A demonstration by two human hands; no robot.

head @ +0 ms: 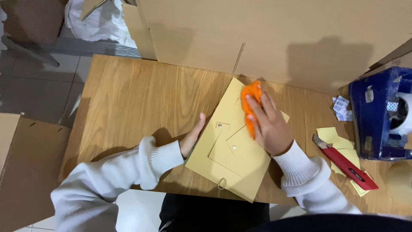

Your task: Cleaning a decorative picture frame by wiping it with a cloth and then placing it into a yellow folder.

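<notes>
A tan cardboard piece with flaps, small round fasteners and a string loop lies flat on the wooden table. My right hand presses an orange cloth onto its upper part. My left hand rests edge-on against the piece's left side, fingers together, holding nothing.
A large cardboard box stands along the table's far side. A red utility knife lies on yellow paper scraps at the right, next to a blue tape dispenser. Another box is on the floor at left.
</notes>
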